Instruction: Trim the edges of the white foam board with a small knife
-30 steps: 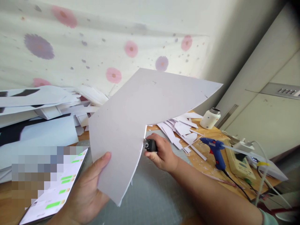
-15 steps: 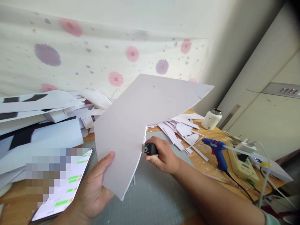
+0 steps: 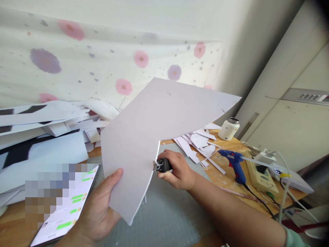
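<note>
The left hand [image 3: 99,209] is clamping its grip on the lower corner of a white board [image 3: 156,123], holding it tilted above the grey mat [image 3: 167,219]. At three o'clock from that hand, the right hand [image 3: 177,171] is gripping a black cutter [image 3: 162,165], its tip touching the board's inner edge. A phone [image 3: 64,209] is lying at nine o'clock, and a blue glue gun [image 3: 235,163] is resting on the table [image 3: 231,181] at three o'clock.

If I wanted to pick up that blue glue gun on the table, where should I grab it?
Probably by its handle, coming from above on the near side. The blue plastic glue gun lies on the wooden table with its handle angled toward the person's right hand. Its nozzle end points left at the white paper scraps, so keep your fingers away from there.
</note>
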### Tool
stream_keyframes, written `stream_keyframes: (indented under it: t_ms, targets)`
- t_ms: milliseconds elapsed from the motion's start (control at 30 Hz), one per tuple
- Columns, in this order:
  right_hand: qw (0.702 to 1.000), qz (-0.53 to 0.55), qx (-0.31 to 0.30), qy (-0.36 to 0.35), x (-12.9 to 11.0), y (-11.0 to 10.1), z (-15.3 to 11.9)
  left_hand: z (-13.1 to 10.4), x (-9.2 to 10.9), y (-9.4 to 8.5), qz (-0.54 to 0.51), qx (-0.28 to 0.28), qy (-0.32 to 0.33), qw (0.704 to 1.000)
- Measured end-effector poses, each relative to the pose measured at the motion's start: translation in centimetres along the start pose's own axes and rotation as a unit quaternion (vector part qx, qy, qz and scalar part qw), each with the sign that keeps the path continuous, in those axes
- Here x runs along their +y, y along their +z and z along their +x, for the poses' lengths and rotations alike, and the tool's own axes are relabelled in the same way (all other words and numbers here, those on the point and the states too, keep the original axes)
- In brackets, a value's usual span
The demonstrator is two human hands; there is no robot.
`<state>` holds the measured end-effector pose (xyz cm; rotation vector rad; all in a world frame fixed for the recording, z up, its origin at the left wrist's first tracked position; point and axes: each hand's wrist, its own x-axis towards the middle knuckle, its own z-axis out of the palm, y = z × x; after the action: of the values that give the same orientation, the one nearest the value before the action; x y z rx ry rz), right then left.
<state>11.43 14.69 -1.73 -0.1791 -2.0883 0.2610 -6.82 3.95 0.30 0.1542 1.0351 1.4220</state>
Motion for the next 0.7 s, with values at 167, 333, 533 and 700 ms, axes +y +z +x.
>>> stream_keyframes:
  t_ms: [167, 333, 533, 700]
  targets:
    - [1.0, 0.011, 0.007, -0.006, 0.22, -0.16, -0.08, 0.3, -0.07, -0.38, -0.01, 0.011, -0.003, 1.0]
    - [1.0, 0.016, -0.004, -0.006, 0.26, -0.37, -0.04, 0.39, -0.17, -0.77, -0.022, -0.015, -0.007, 1.0]
    - [1.0, 0.005, -0.002, 0.008, 0.53, -0.7, -0.04, 0.17, -0.14, -0.68, -0.019, 0.022, 0.004, 1.0]
    - [1.0, -0.007, 0.003, 0.026, 0.72, -1.01, -0.01, 0.05, -0.11, -1.02, 0.0, 0.033, 0.006, 0.999]
